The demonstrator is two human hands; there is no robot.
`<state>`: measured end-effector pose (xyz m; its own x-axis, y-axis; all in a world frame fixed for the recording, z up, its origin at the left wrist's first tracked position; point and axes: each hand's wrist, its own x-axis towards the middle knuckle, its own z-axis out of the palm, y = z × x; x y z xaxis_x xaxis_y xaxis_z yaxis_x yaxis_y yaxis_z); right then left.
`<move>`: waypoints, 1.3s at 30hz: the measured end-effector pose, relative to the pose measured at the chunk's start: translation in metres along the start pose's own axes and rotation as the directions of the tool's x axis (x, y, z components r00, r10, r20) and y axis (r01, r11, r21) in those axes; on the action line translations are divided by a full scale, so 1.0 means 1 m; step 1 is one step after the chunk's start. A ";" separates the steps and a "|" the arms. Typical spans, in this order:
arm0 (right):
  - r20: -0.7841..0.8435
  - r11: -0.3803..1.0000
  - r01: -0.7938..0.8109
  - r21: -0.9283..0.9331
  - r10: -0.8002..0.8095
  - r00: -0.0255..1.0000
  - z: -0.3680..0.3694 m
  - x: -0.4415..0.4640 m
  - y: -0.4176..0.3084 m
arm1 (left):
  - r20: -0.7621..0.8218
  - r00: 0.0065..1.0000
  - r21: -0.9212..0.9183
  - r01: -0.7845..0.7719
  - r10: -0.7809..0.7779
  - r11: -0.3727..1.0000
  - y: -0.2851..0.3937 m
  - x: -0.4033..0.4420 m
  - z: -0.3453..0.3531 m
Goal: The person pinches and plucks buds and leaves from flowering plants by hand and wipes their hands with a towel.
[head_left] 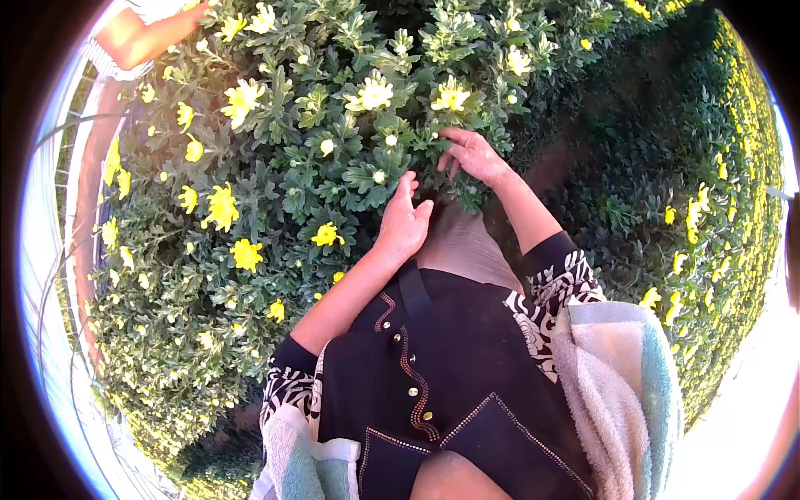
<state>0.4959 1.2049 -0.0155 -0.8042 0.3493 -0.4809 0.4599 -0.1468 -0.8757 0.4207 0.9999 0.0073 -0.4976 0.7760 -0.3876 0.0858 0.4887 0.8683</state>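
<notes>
My left hand (404, 221) reaches up into a chrysanthemum plant (367, 179), its fingers pointing upward and the thumb apart. Nothing shows in its grasp. Just above its fingertips is a pale round bud (379, 177). My right hand (475, 157) is bent over the leaves a little higher and to the right, fingers loosely curled and apart. The index fingertip lies close to a small bud (434, 135); whether it touches is hard to see. A pale yellow bloom (451, 96) stands above this hand. Leaves partly hide the fingertips.
Dense rows of yellow chrysanthemums (221, 207) spread along the left, with another flowering row (696, 212) at the right. A dark furrow (575, 158) runs between them. Another person's arm (150, 37) shows at the upper left. A towel (617, 375) hangs over my front.
</notes>
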 end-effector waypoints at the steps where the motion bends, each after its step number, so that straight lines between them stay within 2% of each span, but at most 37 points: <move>1: -0.024 1.000 0.000 -0.004 0.000 1.000 0.006 0.007 -0.004 | -0.059 0.998 -0.010 -0.035 0.034 0.999 -0.002 0.006 -0.003; 2: 0.104 0.999 0.053 0.001 -0.053 0.993 0.004 0.020 0.001 | -0.121 0.991 -0.017 -0.066 0.063 0.998 -0.005 0.012 -0.003; 4: 0.126 0.999 -0.030 -0.032 0.033 0.992 0.006 0.031 -0.011 | -0.218 0.974 0.002 -0.067 0.065 0.998 0.004 0.022 0.003; 5: 0.153 0.999 -0.028 -0.032 0.033 0.988 0.001 0.043 -0.011 | -0.253 0.967 -0.052 -0.046 0.032 0.998 0.011 0.028 0.006; 6: 0.251 0.996 -0.057 -0.075 0.074 0.965 -0.005 0.054 -0.008 | -0.278 0.961 -0.105 -0.025 -0.006 0.994 0.016 0.034 0.013; 7: 0.343 0.989 -0.083 -0.121 0.120 0.932 -0.010 0.059 -0.004 | -0.367 0.930 -0.146 -0.063 0.005 0.987 0.021 0.041 0.022; 8: 0.362 0.989 -0.087 -0.122 0.126 0.924 -0.011 0.063 0.004 | -0.378 0.926 -0.148 -0.048 -0.012 0.988 0.022 0.045 0.028; 10: 0.388 0.991 0.092 -0.095 -0.049 0.920 -0.012 0.071 0.017 | -0.460 0.888 -0.180 -0.068 -0.023 0.981 0.026 0.054 0.039; 11: 0.407 0.997 -0.056 0.058 0.027 0.913 -0.012 0.069 0.012 | -0.508 0.861 -0.200 -0.080 -0.033 0.976 0.027 0.059 0.042; 12: 0.424 0.997 -0.058 0.060 0.027 0.905 -0.015 0.073 0.013 | -0.520 0.853 -0.197 -0.070 -0.044 0.978 0.028 0.062 0.044; 15: 0.471 0.990 -0.028 -0.140 0.091 0.877 -0.021 0.074 0.012 | -0.579 0.806 -0.209 -0.002 -0.122 0.978 0.035 0.065 0.052; 16: 0.483 0.990 -0.026 -0.140 0.091 0.871 -0.024 0.072 0.010 | -0.588 0.799 -0.209 0.004 -0.129 0.978 0.038 0.066 0.054; 18: 0.493 0.964 0.151 -0.221 -0.023 0.870 -0.027 0.061 0.001 | -0.648 0.751 -0.131 0.051 -0.124 0.990 0.038 0.068 0.056; 20: 0.558 0.981 0.115 -0.157 -0.008 0.830 -0.030 0.057 -0.003 | -0.677 0.725 -0.121 0.067 -0.132 0.990 0.035 0.070 0.058; 22: 0.621 0.993 -0.054 0.102 -0.022 0.784 -0.028 0.062 0.014 | -0.716 0.682 -0.185 0.025 -0.152 0.983 0.031 0.070 0.060; 23: 0.591 0.931 -0.187 0.314 -0.037 0.806 -0.024 0.063 0.020 | -0.744 0.661 -0.114 0.019 -0.098 0.993 0.027 0.070 0.060; 24: 0.595 0.930 -0.188 0.317 -0.041 0.803 -0.025 0.067 0.024 | -0.746 0.658 -0.109 0.023 -0.097 0.994 0.023 0.069 0.061; 26: 0.509 0.990 -0.068 0.121 -0.003 0.861 -0.026 0.072 0.028 | -0.770 0.633 -0.139 -0.036 -0.085 0.990 0.019 0.064 0.064; 27: 0.505 0.989 -0.072 0.130 -0.003 0.863 -0.025 0.073 0.028 | -0.760 0.635 -0.213 -0.039 -0.140 0.976 0.019 0.064 0.065; 28: 0.435 0.998 0.044 0.035 -0.055 0.899 -0.024 0.075 0.029 | -0.754 0.642 -0.209 -0.034 -0.139 0.977 0.018 0.063 0.066; 29: 0.367 0.986 0.151 -0.071 -0.115 0.923 -0.021 0.077 0.032 | -0.729 0.651 -0.304 -0.030 -0.212 0.952 0.021 0.062 0.064; 30: 0.304 0.951 0.247 -0.184 -0.184 0.935 -0.020 0.080 0.034 | -0.698 0.658 -0.396 -0.026 -0.282 0.918 0.024 0.062 0.063; 31: 0.234 0.826 0.395 -0.402 -0.324 0.917 -0.019 0.084 0.040 | -0.687 0.669 -0.404 -0.026 -0.285 0.914 0.028 0.063 0.063; 32: 0.228 0.830 0.392 -0.397 -0.325 0.918 -0.022 0.085 0.043 | -0.684 0.672 -0.399 -0.022 -0.282 0.917 0.023 0.064 0.064; 34: 0.369 0.500 0.479 -0.721 -0.308 0.877 -0.035 0.088 0.051 | -0.696 0.699 -0.321 -0.094 -0.167 0.943 0.006 0.066 0.065; 35: 0.275 0.521 0.436 -0.734 -0.359 0.892 -0.033 0.097 0.077 | -0.690 0.705 -0.317 -0.091 -0.164 0.944 0.006 0.066 0.064; 36: 0.265 0.528 0.427 -0.734 -0.357 0.896 -0.043 0.094 0.080 | -0.686 0.706 -0.325 -0.081 -0.176 0.942 0.006 0.064 0.062; 37: 0.416 0.414 0.415 -0.810 -0.093 0.905 -0.055 0.092 0.082 | -0.685 0.705 -0.331 -0.075 -0.185 0.941 0.007 0.065 0.059; 38: 0.498 0.286 0.436 -0.853 0.195 0.845 -0.066 0.090 0.082 | -0.681 0.709 -0.328 -0.073 -0.182 0.942 0.011 0.067 0.056; 39: 0.495 0.292 0.432 -0.853 0.197 0.846 -0.074 0.080 0.085 | -0.655 0.739 -0.287 -0.048 -0.159 0.957 0.018 0.067 0.053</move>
<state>0.4987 1.2890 -0.1248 -0.7764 -0.1919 -0.6004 0.1081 0.8979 -0.4268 0.4346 1.0821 -0.0200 -0.9464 0.2350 -0.2215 -0.1412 0.3158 0.9383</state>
